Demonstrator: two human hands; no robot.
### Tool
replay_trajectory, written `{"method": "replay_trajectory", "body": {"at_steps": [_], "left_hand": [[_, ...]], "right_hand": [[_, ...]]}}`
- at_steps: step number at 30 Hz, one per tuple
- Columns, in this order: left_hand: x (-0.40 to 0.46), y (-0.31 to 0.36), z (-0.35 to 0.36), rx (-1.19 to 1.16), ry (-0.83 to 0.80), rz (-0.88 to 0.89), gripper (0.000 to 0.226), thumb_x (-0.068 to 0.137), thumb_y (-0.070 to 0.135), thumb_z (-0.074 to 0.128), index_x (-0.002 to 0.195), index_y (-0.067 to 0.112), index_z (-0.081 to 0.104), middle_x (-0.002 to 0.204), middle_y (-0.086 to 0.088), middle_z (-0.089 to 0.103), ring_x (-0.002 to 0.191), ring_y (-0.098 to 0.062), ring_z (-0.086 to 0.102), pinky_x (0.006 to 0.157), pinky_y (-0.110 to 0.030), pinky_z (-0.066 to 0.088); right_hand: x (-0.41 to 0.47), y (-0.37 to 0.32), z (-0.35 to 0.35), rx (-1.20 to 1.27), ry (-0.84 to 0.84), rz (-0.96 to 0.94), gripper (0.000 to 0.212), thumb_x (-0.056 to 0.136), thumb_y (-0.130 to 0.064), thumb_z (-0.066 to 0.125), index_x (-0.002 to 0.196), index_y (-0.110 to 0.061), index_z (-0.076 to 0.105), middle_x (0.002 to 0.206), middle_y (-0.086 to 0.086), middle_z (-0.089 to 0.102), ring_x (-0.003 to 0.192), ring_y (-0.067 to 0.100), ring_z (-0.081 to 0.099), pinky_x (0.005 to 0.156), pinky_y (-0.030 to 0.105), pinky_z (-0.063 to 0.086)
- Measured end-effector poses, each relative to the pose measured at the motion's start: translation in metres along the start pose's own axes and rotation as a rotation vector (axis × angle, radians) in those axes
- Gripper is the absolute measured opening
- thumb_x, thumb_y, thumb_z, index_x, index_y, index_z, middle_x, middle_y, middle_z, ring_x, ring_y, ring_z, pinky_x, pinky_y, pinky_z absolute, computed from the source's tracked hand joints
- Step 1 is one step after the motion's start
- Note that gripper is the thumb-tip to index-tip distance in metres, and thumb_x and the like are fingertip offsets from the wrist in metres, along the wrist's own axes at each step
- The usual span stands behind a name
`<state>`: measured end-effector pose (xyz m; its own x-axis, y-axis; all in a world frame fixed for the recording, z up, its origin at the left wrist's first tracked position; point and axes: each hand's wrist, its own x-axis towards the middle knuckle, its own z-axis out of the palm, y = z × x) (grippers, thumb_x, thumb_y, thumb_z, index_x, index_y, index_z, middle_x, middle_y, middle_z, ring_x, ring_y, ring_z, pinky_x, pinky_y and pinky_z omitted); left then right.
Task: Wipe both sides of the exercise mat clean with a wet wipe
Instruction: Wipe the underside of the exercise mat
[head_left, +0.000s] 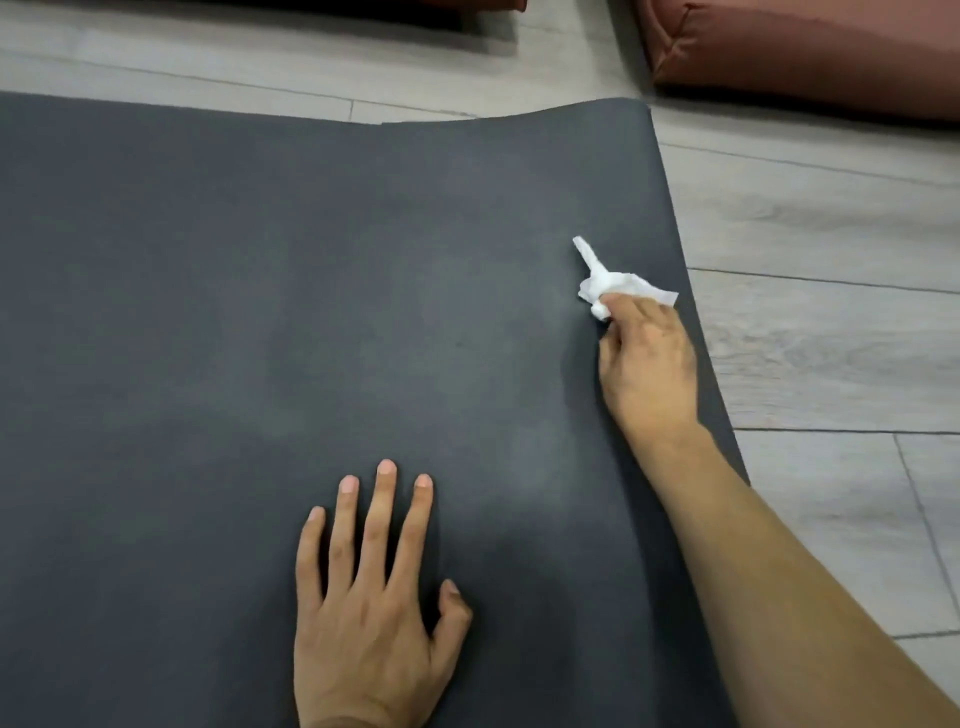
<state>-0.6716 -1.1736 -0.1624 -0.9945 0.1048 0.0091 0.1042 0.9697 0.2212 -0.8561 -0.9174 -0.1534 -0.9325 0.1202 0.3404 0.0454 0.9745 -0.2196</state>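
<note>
Near the right edge of the dark mat (311, 260), the right hand (647, 358) pinches a crumpled white wipe (613, 283) against the surface. Left hand (363, 597) lies flat, fingers spread, pinning the mat. Step: wiping side 1, probably. Next: sweep back across, later flip. Mat lies on grey plank floor (831, 234); reddish cushion (805, 47) beyond.

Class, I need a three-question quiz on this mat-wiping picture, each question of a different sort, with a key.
1. True or false: the left hand lies flat on the mat.
2. The right hand holds: A a sponge, B a wipe, C nothing.
3. Fill in: the wipe is near the mat's ____ edge.

Key: 1 true. 2 B. 3 right.
</note>
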Motion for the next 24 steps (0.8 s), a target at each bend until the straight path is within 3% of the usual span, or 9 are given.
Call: {"method": "replay_trajectory", "body": {"at_steps": [4, 7, 10, 13, 17, 19, 21, 23, 24], "left_hand": [[0.002, 0.0, 0.001, -0.006, -0.003, 0.01, 0.081, 0.077, 0.043, 0.05, 0.154, 0.018, 0.047, 0.165, -0.01, 0.035, 0.152, -0.038, 0.033, 0.119, -0.063, 0.028], [0.001, -0.001, 0.0, -0.017, -0.007, -0.005, 0.081, 0.077, 0.043, 0.05, 0.154, 0.018, 0.047, 0.165, -0.009, 0.035, 0.152, -0.038, 0.033, 0.12, -0.063, 0.028], [0.001, -0.001, 0.0, -0.021, -0.007, -0.009, 0.082, 0.076, 0.043, 0.05, 0.154, 0.017, 0.048, 0.165, -0.01, 0.035, 0.151, -0.039, 0.035, 0.118, -0.063, 0.029], [0.001, -0.001, 0.001, -0.001, -0.022, -0.016, 0.083, 0.076, 0.045, 0.048, 0.154, 0.017, 0.047, 0.166, -0.009, 0.033, 0.151, -0.038, 0.034, 0.119, -0.063, 0.028], [0.0, 0.0, 0.001, 0.001, 0.002, -0.009, 0.082, 0.077, 0.045, 0.047, 0.155, 0.018, 0.046, 0.166, -0.009, 0.034, 0.151, -0.038, 0.034, 0.121, -0.062, 0.025], [0.0, 0.0, 0.001, 0.007, 0.005, -0.002, 0.08, 0.08, 0.044, 0.047, 0.155, 0.017, 0.046, 0.166, -0.009, 0.033, 0.152, -0.038, 0.033, 0.121, -0.062, 0.025], [0.0, 0.001, 0.001, 0.007, 0.007, -0.005, 0.079, 0.081, 0.044, 0.046, 0.155, 0.017, 0.046, 0.166, -0.01, 0.033, 0.152, -0.039, 0.032, 0.121, -0.063, 0.025], [0.0, 0.001, 0.0, 0.01, 0.004, -0.006, 0.078, 0.082, 0.044, 0.045, 0.155, 0.017, 0.045, 0.166, -0.01, 0.032, 0.152, -0.039, 0.032, 0.121, -0.063, 0.025], [0.0, 0.0, 0.001, 0.017, 0.001, -0.005, 0.078, 0.082, 0.044, 0.045, 0.155, 0.017, 0.045, 0.167, -0.01, 0.032, 0.152, -0.039, 0.031, 0.121, -0.063, 0.024]], "right_hand": [[0.012, 0.0, 0.003, -0.001, -0.021, 0.09, 0.017, 0.089, -0.007, 0.056, 0.099, -0.013, 0.068, 0.098, 0.012, 0.068, 0.089, 0.037, 0.061, 0.082, 0.041, 0.045], [0.016, -0.036, 0.004, 0.034, 0.017, 0.217, 0.023, 0.085, -0.003, 0.055, 0.095, -0.015, 0.071, 0.091, 0.014, 0.067, 0.084, 0.036, 0.06, 0.072, 0.04, 0.043], [-0.01, -0.117, 0.017, 0.368, -0.034, -0.118, 0.031, 0.078, 0.0, 0.057, 0.094, -0.02, 0.074, 0.097, 0.003, 0.071, 0.091, 0.018, 0.059, 0.087, 0.032, 0.043], [-0.038, -0.155, 0.025, 0.434, -0.218, -0.382, 0.033, 0.085, -0.002, 0.05, 0.104, -0.018, 0.072, 0.106, -0.001, 0.067, 0.104, 0.023, 0.059, 0.108, 0.036, 0.037], [-0.007, -0.083, 0.017, 0.223, -0.195, -0.529, 0.031, 0.088, -0.016, 0.047, 0.103, -0.022, 0.074, 0.106, 0.001, 0.069, 0.099, 0.025, 0.06, 0.092, 0.036, 0.047], [0.006, -0.027, 0.001, 0.055, -0.161, -0.381, 0.022, 0.091, -0.017, 0.056, 0.103, -0.024, 0.074, 0.103, 0.001, 0.07, 0.099, 0.026, 0.06, 0.092, 0.035, 0.047], [0.008, 0.022, -0.022, -0.109, -0.134, -0.146, 0.019, 0.087, -0.007, 0.06, 0.095, -0.016, 0.075, 0.093, 0.007, 0.069, 0.094, 0.034, 0.061, 0.083, 0.038, 0.049], [0.007, 0.039, -0.028, -0.198, -0.115, -0.004, 0.021, 0.084, -0.003, 0.053, 0.09, -0.009, 0.072, 0.088, 0.012, 0.066, 0.087, 0.036, 0.058, 0.074, 0.039, 0.046], [0.005, 0.033, -0.022, -0.185, -0.114, 0.023, 0.025, 0.084, -0.006, 0.047, 0.092, -0.008, 0.071, 0.09, 0.012, 0.066, 0.088, 0.036, 0.057, 0.078, 0.04, 0.044]]}}
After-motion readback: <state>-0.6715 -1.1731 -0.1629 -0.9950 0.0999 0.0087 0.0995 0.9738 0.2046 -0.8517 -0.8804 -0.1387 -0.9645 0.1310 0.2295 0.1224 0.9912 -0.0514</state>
